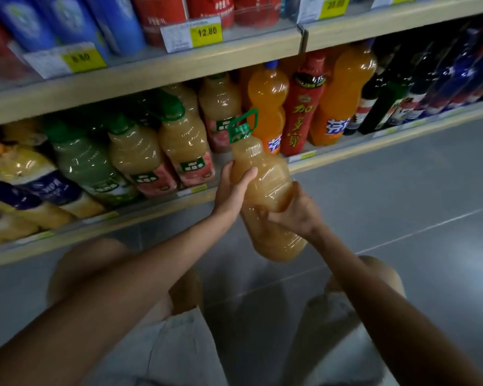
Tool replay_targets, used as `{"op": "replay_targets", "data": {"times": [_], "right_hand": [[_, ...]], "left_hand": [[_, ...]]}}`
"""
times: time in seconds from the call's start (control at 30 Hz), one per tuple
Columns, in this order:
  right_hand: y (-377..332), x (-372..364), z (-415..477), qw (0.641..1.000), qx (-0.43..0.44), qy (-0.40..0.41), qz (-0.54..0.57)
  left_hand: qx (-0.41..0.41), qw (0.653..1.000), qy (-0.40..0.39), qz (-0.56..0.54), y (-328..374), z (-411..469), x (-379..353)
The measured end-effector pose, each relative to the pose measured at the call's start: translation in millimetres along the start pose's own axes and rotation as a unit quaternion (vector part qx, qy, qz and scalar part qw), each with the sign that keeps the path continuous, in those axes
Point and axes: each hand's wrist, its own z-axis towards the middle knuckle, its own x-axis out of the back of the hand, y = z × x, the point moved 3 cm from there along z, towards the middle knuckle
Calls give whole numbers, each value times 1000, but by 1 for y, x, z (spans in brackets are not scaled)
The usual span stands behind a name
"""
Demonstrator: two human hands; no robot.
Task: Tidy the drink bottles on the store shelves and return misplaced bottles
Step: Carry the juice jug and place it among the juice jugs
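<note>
1. Before the lower shelf [151, 215], both arms are reaching forward, holding a juice bottle [265, 174] tilted just off its edge.
2. Left hand [234, 190] is wrapping the bottle's shoulder; right hand [296, 215] is gripping its middle.
3. Clear ribbed plastic is showing cloudy amber juice under a green loop-handled cap [241, 129].

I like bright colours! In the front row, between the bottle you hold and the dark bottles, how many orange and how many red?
Orange bottles: 2
Red bottle: 1
Total: 3
</note>
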Motion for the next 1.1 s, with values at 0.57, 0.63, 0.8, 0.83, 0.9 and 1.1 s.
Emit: {"op": "replay_targets", "data": {"times": [0.57,0.63,0.8,0.83,0.9,1.1], "right_hand": [[-55,6,55,988,12,47,148],[-58,3,62,988,13,64,142],[-63,-8,77,980,22,117,162],[-65,-11,80,978,24,125,168],[-67,-16,85,973,31,144,177],[-67,-28,97,964,57,174,193]], "left_hand": [[60,996,33,48,53,61,13],[47,998,27,36,53,68,15],[2,1000,-26,12,56,84,19],[13,999,-36,16,56,85,19],[49,998,-33,23,51,86,19],[50,997,11,51,35,97,17]]}}
